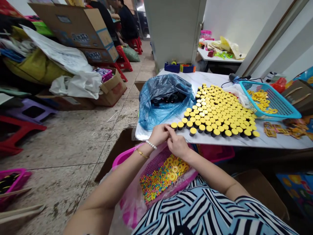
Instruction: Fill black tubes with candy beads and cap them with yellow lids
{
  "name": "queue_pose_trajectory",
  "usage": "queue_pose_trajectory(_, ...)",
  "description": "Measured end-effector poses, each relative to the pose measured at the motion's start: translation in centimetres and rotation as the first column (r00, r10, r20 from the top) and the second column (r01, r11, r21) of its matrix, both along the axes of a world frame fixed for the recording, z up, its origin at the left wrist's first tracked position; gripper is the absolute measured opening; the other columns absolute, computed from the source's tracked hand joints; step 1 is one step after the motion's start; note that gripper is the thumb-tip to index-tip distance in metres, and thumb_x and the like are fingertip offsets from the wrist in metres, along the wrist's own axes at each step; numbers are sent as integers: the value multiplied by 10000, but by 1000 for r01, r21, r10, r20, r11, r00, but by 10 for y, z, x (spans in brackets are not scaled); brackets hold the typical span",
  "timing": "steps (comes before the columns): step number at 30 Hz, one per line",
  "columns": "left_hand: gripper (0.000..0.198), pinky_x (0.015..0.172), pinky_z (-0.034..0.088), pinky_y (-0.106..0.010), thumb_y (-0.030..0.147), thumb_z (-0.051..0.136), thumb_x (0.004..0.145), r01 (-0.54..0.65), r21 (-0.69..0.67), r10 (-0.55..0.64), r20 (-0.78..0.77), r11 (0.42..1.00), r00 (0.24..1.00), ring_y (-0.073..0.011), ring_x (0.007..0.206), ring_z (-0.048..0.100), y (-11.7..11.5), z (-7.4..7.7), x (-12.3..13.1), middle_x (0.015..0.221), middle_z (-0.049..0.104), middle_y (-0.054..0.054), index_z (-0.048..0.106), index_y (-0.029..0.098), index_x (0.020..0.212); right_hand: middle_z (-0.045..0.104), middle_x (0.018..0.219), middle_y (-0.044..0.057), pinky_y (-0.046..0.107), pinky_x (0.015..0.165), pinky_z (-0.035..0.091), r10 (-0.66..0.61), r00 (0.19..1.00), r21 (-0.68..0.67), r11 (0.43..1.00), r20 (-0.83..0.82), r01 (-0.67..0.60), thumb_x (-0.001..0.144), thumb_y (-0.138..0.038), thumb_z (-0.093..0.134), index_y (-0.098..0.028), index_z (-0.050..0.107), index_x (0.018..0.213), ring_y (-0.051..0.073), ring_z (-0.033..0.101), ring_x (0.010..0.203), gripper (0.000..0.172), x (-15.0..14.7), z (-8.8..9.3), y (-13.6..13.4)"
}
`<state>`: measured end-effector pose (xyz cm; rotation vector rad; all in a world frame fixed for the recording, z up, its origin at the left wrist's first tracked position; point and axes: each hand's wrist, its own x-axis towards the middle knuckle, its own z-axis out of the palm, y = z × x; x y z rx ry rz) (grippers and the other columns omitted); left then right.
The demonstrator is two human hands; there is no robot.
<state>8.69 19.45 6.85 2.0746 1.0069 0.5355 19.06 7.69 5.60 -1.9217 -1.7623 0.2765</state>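
Where hands (168, 137) meet, yellow caps (215, 114) crowd.

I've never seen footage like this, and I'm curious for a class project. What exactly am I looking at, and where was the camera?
There's no machine here. This single picture comes from a camera worn on a person's head, looking down at their own bare hands. The left hand and right hand meet at the table's edge, and their fingers hide whatever they may hold. On the white table stand rows of small black jars with yellow lids, beside a blue plastic bag and a blue basket of yellow rings. Below the hands, a pink tray holds coloured beads.
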Motion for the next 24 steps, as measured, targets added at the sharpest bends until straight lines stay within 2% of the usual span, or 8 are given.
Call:
queue_pose_trajectory(4,330,866,536,-350,333,682,847,-11,89,12,-14,996,1000,-224,809,680,-9,-6,8,823,745,-53,782,171,1116,785,1153,116,334,918,602,140,990,233,964,-24,-131,1046,-231,447,-159,487,1553,204,757,942,514,20,-16,-46)
queue_pose_trajectory(7,615,996,545,-427,392,722,868,-38,291,26,44,956,999,-279,1032,679,-19,-16,6,1115,731,-128,622,137,1419,768,1082,96,327,894,608,119,993,391,914,-1,-109,1015,-178,540,-188,575,1476,188,726,929,463,43,-17,-90)
queue_pose_trajectory(10,777,1167,458,-522,416,715,898,7,454,-40,62,891,997,-356,1339,557,-21,-26,12,1437,593,-230,460,81,1551,734,1075,102,374,874,614,40,999,477,877,24,-46,943,-122,646,-214,588,1472,214,696,963,540,71,-1,-124)
queue_pose_trajectory(14,583,1215,416,-522,314,633,948,54,432,-65,13,900,998,-332,1340,575,-4,-33,40,1423,648,-190,549,107,1486,708,1108,105,432,914,608,17,989,559,824,148,-98,884,-93,707,-240,614,1452,246,684,1032,594,109,41,-129)
queue_pose_trajectory(17,550,1194,434,-510,348,651,936,42,392,-46,3,919,999,-341,1310,596,8,-32,58,1388,684,-179,615,103,1427,690,1107,87,405,892,610,8,961,624,759,278,-187,880,-112,719,-264,640,1411,234,683,1013,558,138,80,-93)
queue_pose_trajectory(19,595,1187,440,-512,360,660,917,39,392,-46,9,919,999,-351,1321,589,11,-32,61,1401,675,-186,598,95,1446,664,1130,85,372,858,613,-27,948,627,756,317,-188,922,-167,683,-272,642,1398,220,682,999,489,157,105,-50)
queue_pose_trajectory(21,635,1192,436,-507,329,642,897,45,391,-59,23,919,998,-342,1328,591,12,-32,58,1425,655,-192,558,93,1481,624,1261,110,387,855,614,-65,944,544,829,324,-130,965,-245,620,-269,612,1431,226,684,1002,467,174,126,8)
queue_pose_trajectory(24,716,1205,426,-485,258,613,835,65,374,-86,40,925,995,-326,1338,591,10,-30,51,1460,618,-211,503,66,1516,429,1573,174,488,924,588,-151,922,238,969,356,67,894,-286,703,-299,357,1634,302,677,1080,817,191,143,105)
